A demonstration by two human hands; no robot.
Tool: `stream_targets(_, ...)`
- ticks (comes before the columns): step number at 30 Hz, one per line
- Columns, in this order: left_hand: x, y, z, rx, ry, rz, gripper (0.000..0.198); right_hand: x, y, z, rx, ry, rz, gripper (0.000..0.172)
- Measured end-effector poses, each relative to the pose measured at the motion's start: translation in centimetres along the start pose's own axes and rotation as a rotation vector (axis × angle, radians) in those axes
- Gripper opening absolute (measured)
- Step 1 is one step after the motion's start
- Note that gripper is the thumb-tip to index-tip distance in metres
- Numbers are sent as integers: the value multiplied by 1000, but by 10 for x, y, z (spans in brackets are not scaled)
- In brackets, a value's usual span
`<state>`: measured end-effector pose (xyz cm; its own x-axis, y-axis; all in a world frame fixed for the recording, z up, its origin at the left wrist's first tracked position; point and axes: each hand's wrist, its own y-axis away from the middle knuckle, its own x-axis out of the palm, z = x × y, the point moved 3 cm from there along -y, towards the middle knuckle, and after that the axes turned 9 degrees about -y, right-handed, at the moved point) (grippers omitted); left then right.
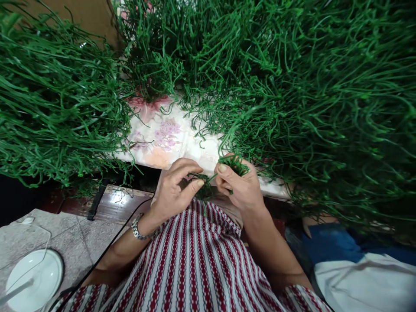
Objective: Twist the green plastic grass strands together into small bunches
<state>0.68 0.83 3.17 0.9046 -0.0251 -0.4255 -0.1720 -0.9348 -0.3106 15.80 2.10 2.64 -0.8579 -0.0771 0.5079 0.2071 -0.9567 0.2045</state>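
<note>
Thin green plastic-looking stems fill both of my hands in front of my lap. My left hand, with a metal watch band at the wrist, pinches dark green stems between thumb and fingertips. Just to its right, my right hand is closed around a small bunch of green stems, the thumb pressed on one that reaches toward my left hand. Exactly how the pieces join between the fingertips is too small to tell.
A big heap of green stems covers the back and right of the flower-patterned cloth. Another heap lies at left. A cardboard box stands behind. A white round base is on the floor; a person in blue sits at right.
</note>
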Motion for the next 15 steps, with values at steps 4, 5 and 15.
stream_targets(4, 4, 4, -4, 125, -168, -101, 23, 11, -4, 6, -4, -9, -7, 23)
stream_targets(5, 5, 3, -3, 129, -175, -113, 20, 14, -5, 8, -7, -2, 4, 24)
stream_targets(15, -1, -6, -1, -46, -52, -258, 14, 10, -5, 7, -235, 726, 24, 28)
